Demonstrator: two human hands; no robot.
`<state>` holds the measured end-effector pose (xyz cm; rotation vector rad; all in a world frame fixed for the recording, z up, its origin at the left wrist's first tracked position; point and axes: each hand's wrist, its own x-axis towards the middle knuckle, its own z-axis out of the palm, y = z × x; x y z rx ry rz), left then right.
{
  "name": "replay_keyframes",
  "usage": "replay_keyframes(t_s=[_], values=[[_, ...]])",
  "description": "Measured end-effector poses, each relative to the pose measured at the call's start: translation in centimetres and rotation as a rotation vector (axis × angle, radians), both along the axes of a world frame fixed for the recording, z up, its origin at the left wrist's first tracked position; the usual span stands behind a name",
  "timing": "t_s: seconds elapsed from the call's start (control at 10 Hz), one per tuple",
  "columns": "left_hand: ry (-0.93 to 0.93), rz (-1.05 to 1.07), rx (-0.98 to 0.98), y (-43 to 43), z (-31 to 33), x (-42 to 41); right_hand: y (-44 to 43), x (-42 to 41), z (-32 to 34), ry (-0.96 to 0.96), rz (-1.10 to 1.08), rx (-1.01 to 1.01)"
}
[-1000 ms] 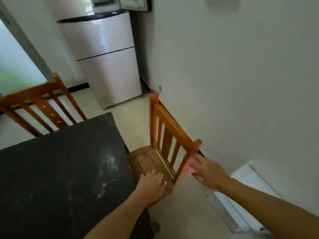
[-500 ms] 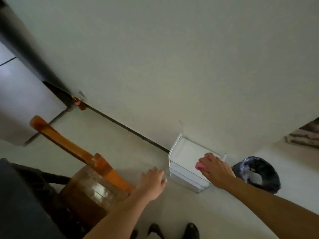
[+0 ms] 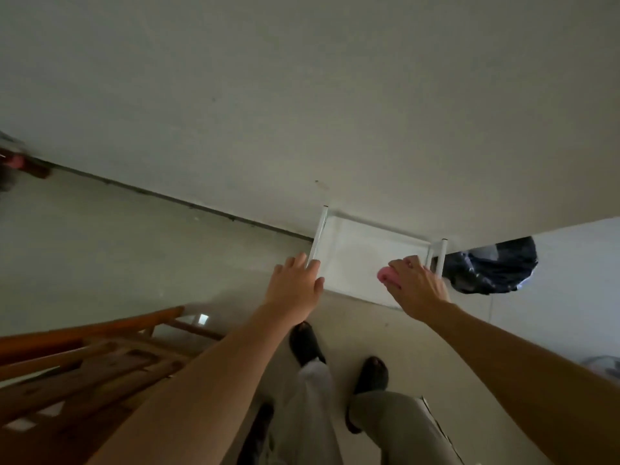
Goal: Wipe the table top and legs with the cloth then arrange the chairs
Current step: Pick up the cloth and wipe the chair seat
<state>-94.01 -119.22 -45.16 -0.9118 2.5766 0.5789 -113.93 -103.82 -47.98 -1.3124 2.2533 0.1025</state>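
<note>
The right hand (image 3: 416,290) grips a bunched pink cloth (image 3: 387,276) that pokes left past its fingers. The left hand (image 3: 295,286) has its fingers spread and loose, tips by a white rack (image 3: 362,256) post. Down-left of them the wooden chair (image 3: 84,333) runs its top rail lengthwise toward the wrist, with bare floor (image 3: 134,250) beyond it.

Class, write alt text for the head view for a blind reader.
The right hand, gripping a pink cloth, and the open left hand reach toward a white rack against the wall. A wooden chair stands lower left.
</note>
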Motion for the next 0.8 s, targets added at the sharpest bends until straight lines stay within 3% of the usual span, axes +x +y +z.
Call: replay_keyframes(t_s=[0.2, 0.5, 0.7, 0.8], values=[[0.195, 0.038, 0.013, -3.1, -6.3, -4.2, -4.9, -0.6, -6.6, -0.028, -0.207, -0.007], [0.318, 0.174, -0.002, -1.6, -14.7, -5.4, -1.4, 1.4, -14.8, 0.092, -0.017, 0.011], [0.396, 0.178, -0.076, -0.7, -16.1, -6.4, -0.9, 0.6, -15.2, 0.077, -0.01, 0.069], [0.383, 0.186, -0.08, -0.8, -15.8, -6.2, -1.4, -0.3, -13.0, -0.02, -0.024, 0.025]])
